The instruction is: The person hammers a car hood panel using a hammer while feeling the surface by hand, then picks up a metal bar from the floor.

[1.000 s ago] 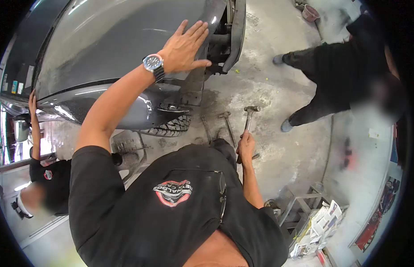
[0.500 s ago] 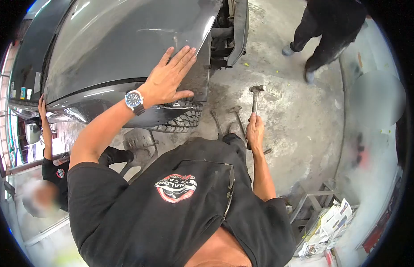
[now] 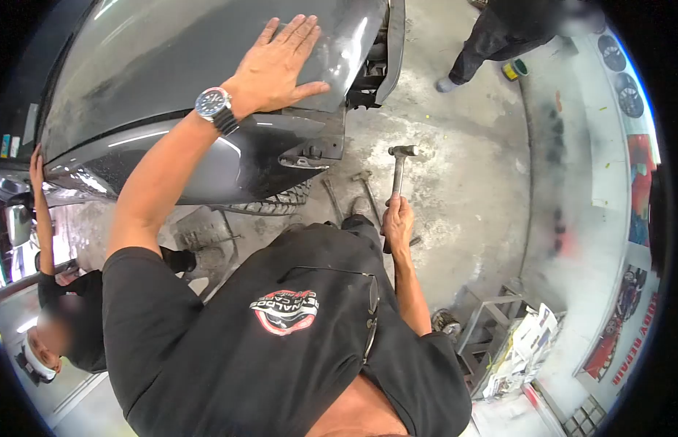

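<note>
My left hand (image 3: 273, 69) lies flat, palm down and fingers spread, on the dark grey hood (image 3: 150, 69) of a car. A wristwatch (image 3: 212, 105) is on that wrist. Below the hood's seam is the glossy dark fender (image 3: 182, 164), with a tire (image 3: 284, 200) partly visible beneath it. My right hand (image 3: 399, 222) is wrapped around the handle of a hammer (image 3: 399, 171). The hammer points away from me, its metal head over the concrete floor and apart from the car.
Another hammer (image 3: 364, 188) stands or leans near my shoe. At left, a co-worker's hand (image 3: 37, 169) touches the car. Another person's legs (image 3: 470, 54) are at upper right, near a small bucket (image 3: 514, 70). A metal stand (image 3: 492, 320) holds newspapers (image 3: 525, 349) at lower right.
My left hand has slid farther up the hood, away from the fender. The hammer stays in my right hand. The view has shifted, and the person at upper right stands differently.
</note>
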A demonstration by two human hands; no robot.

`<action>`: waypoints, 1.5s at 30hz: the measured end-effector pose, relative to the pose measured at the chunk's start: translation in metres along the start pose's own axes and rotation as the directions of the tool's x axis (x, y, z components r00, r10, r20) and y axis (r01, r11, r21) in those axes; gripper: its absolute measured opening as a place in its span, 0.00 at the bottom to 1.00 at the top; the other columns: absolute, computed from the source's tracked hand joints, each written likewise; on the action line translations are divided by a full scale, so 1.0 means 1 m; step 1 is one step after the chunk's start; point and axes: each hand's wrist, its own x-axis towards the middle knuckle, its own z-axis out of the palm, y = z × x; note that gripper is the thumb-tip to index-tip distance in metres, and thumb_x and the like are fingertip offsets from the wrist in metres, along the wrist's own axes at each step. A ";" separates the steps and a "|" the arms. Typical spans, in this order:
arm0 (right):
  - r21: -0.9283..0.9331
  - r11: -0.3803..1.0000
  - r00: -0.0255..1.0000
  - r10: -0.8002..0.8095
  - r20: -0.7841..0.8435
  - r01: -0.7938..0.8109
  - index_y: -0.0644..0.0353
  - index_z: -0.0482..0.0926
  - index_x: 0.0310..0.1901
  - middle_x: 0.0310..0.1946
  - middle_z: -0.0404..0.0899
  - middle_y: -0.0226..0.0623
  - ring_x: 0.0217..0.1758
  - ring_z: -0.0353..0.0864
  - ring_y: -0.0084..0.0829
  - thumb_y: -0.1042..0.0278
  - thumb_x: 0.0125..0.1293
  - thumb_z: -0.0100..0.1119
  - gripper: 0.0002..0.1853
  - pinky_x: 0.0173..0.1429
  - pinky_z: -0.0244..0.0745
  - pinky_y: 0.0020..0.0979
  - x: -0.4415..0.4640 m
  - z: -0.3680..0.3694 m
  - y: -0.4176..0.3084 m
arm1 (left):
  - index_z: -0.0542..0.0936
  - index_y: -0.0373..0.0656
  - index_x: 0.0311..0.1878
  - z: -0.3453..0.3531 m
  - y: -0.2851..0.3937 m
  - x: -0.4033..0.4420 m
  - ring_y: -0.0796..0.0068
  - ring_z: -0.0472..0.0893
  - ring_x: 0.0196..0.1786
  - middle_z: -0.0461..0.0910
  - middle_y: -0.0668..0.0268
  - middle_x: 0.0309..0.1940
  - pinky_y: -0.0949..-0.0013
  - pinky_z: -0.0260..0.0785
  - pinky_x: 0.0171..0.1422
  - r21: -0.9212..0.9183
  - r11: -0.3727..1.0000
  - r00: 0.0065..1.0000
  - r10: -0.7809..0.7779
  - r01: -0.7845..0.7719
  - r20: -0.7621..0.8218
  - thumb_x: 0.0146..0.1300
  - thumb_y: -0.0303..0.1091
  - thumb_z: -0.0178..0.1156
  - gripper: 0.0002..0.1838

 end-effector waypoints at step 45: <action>-0.348 0.842 0.887 -0.458 -0.058 0.412 0.65 0.78 0.48 0.19 0.68 0.26 0.15 0.64 0.17 0.50 0.85 0.52 0.21 0.18 0.59 0.24 -0.010 0.084 -0.272 | 0.66 0.32 0.79 -0.039 -0.025 -0.116 0.58 0.58 0.86 0.64 0.54 0.82 0.47 0.43 0.90 -0.229 0.876 0.867 -0.466 0.425 -0.175 0.61 0.71 0.64 0.56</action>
